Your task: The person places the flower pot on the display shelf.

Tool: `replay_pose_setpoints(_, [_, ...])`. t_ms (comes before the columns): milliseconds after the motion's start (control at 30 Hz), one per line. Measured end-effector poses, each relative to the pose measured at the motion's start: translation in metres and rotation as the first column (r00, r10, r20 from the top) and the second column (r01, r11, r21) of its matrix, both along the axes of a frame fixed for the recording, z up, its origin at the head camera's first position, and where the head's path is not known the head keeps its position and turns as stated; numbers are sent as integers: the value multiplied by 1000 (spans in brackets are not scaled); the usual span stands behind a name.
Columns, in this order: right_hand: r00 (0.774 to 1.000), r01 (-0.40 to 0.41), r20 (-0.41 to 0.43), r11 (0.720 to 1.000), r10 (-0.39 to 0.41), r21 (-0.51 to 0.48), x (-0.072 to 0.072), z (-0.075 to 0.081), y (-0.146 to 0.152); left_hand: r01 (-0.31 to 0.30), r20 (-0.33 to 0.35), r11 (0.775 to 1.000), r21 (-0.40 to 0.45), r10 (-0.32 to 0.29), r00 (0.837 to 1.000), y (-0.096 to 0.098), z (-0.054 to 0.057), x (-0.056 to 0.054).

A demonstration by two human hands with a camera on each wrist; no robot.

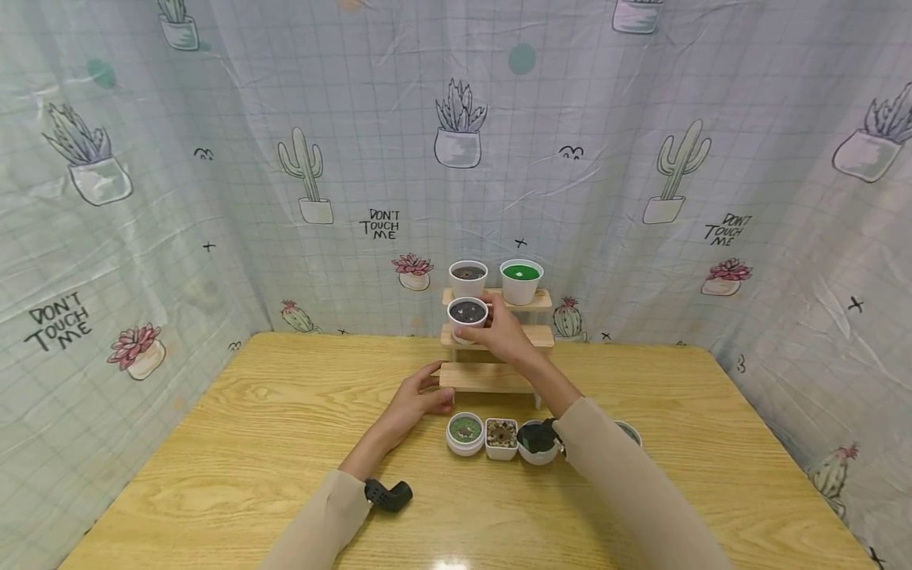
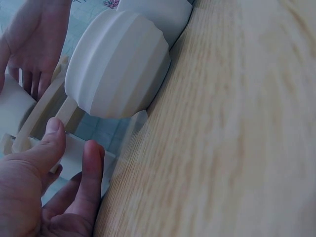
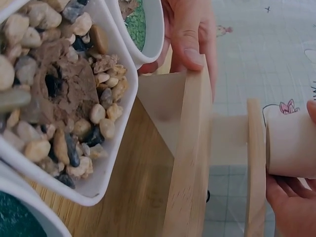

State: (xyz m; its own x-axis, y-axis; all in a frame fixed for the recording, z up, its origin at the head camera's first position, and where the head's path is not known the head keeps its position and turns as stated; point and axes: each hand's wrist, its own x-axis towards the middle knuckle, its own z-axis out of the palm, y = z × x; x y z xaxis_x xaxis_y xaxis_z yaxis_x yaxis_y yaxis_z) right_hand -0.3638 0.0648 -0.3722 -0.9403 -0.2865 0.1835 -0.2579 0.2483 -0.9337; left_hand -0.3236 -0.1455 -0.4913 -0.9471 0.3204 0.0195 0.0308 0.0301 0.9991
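Note:
My right hand (image 1: 504, 331) grips a small white pot (image 1: 467, 313) with dark grey filling, holding it upright at the left end of the middle shelf. The pot's base is right at the plank in the right wrist view. My left hand (image 1: 415, 402) holds the left end of the lowest shelf of a three-tier wooden stand (image 1: 492, 378). Its thumb (image 3: 193, 55) lies on the plank's end, the other fingers around the white side panel (image 2: 79, 154). Two white pots stand on the top shelf, one with brownish-grey filling (image 1: 468, 274), one with green filling (image 1: 521, 274).
Before the stand, on the wooden table (image 1: 321, 396), stand a round pot with green filling (image 1: 465, 434), a square pot of pebbles (image 3: 59, 98) and a dark-topped pot (image 1: 537, 453). My right sleeve partly hides another pot (image 1: 628, 431). Behind hangs a printed curtain (image 1: 356, 158).

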Motion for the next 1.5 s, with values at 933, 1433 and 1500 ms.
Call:
replay_pose_setpoints(933, [994, 111, -4, 992, -111, 64, 4, -2, -4, 21, -6, 1000, 19, -21, 1000, 0, 2, 1])
replay_pose_setpoints(1433, [991, 134, 4, 989, -134, 70, 5, -2, -5, 15, 7, 1000, 22, -15, 1000, 0, 3, 2])
replay_pose_setpoints(1500, [991, 131, 4, 989, -131, 70, 5, -1, -6, 12, 9, 1000, 22, -12, 1000, 0, 3, 2])
